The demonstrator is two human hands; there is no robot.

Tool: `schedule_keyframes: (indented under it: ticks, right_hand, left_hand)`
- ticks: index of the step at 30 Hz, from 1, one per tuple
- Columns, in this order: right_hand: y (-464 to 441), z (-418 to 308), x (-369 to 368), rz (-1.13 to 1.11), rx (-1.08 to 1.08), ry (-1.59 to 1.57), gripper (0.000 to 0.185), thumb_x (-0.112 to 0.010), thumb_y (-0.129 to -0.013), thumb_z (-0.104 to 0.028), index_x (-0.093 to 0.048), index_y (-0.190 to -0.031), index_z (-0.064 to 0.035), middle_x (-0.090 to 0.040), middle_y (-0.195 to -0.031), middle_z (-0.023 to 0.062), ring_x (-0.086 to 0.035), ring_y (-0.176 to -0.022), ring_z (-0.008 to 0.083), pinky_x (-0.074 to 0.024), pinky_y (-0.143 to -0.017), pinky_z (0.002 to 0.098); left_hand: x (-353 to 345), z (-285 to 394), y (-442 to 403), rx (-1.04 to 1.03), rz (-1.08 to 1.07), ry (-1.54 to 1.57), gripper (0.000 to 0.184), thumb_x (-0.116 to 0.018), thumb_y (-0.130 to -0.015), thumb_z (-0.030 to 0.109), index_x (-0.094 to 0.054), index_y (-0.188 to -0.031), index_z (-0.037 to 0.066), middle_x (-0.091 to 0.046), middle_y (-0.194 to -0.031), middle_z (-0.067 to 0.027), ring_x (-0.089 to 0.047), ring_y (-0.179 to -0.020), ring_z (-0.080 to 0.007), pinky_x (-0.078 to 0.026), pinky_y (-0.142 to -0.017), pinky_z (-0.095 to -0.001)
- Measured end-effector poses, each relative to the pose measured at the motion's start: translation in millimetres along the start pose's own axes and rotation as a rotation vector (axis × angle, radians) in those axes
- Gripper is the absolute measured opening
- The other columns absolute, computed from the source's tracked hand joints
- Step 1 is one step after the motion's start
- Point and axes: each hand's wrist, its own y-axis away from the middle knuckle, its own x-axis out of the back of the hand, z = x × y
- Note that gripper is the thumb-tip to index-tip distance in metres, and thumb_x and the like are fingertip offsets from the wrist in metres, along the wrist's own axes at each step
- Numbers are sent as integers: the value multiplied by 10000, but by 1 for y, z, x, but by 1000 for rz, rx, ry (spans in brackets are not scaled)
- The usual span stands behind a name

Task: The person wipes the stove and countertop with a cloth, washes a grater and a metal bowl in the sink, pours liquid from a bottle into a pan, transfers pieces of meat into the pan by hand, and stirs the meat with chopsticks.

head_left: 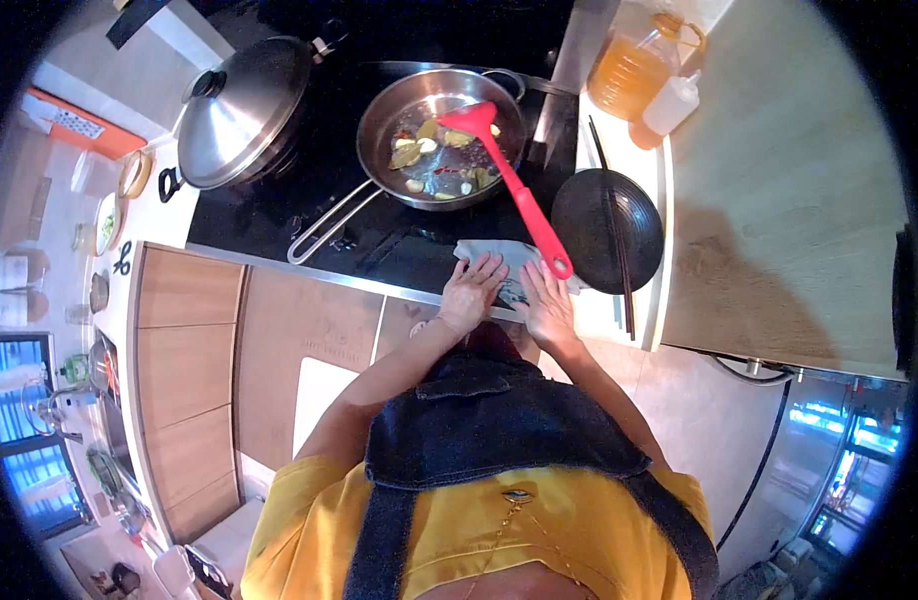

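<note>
A folded grey cloth [499,256] lies on the front edge of the black cooktop. My left hand [471,292] rests on its left part with fingers stretched out. On the cloth's right side lies my right hand [549,305], its fingers extended too, beside the handle end of a red ladle [524,200]. That ladle leans with its head inside a steel frying pan [374,125]. In the pan are garlic cloves [426,146], bay leaves [405,156] and red bits of chilli in liquid. The undersides of my fingers are hidden.
A lidded steel wok [244,110] stands on the left of the cooktop [379,240]. To the right, dark chopsticks [619,240] lie across a black plate [579,215]. An oil jug [634,70] and a small white bottle [671,105] stand behind. The pan's handle [329,225] points front-left.
</note>
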Motion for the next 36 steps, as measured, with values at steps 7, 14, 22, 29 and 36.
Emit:
schedule_keyframes:
  ticks: [7, 14, 22, 29, 36]
  right_hand:
    - [-15, -57, -27, 2, 41, -13, 572, -546, -799, -344, -424, -1256, -23, -348, -1362, 120, -201, -1310, 322, -143, -1065, 439]
    - [-135, -159, -68, 41, 139, 70, 529, -489, -834, -307, -411, -1239, 24, -377, -1326, 170, -255, -1284, 324, -172, -1052, 416]
    - [-14, -100, -17, 15, -26, -81, 456, -534, -806, -140, -443, -1238, -26, -473, -1241, 182, -368, -1221, 345, -262, -1025, 431]
    - [-112, -166, -60, 40, -36, -308, 426, -427, -886, -205, -391, -1283, -52, -432, -1266, 214, -315, -1242, 372, -245, -1022, 436]
    - [-96, -143, -45, -72, -215, -605, 340, -453, -885, -153, -489, -1200, -30, -468, -1227, 219, -369, -1223, 324, -296, -1008, 332]
  left_hand:
    - [21, -56, 33, 60, 105, -8, 394, -580, -734, 116, -562, -1128, 120, -515, -1228, -67, -471, -1151, -228, -341, -948, -418]
    - [66, -162, 37, 137, 155, -128, 459, -535, -687, 66, -518, -1146, 47, -541, -1171, -131, -489, -1113, -282, -369, -940, -394]
    - [52, -52, 66, -2, -12, -35, 480, -510, -770, 234, -475, -1166, -35, -439, -1260, -188, -358, -1227, -287, -237, -1009, -484]
    - [68, -149, 36, 34, -90, -357, 498, -409, -829, 268, -426, -1231, -25, -401, -1307, -175, -362, -1225, -292, -218, -1015, -505]
    - [79, -137, 65, -113, -27, -373, 465, -449, -810, 223, -473, -1082, -153, -483, -1145, -309, -450, -1128, -368, -226, -1012, -499]
